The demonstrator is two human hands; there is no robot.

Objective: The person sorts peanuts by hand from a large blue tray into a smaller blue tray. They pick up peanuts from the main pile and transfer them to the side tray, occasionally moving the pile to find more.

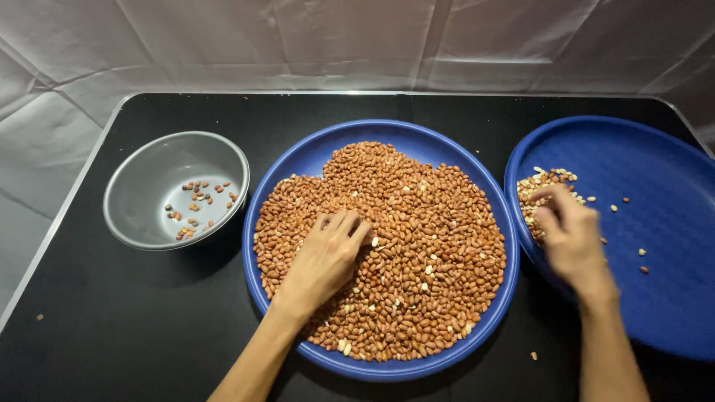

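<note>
A round blue tray [313,152] in the middle of the black table holds a broad heap of red-brown peanuts [417,253]. My left hand [324,260] rests palm down on that heap, fingertips curled into the nuts near its centre. A second blue tray [655,193] at the right carries a small pile of pale peanuts [538,186] by its left rim and a few scattered ones. My right hand [572,234] hovers over that pile, blurred, fingers bent; whether it holds anything is unclear.
A grey metal bowl [149,167] at the left contains several dark peanuts [197,208]. The black table [134,327] has a metal edge, with white cloth behind it. A stray nut [534,356] lies between the trays.
</note>
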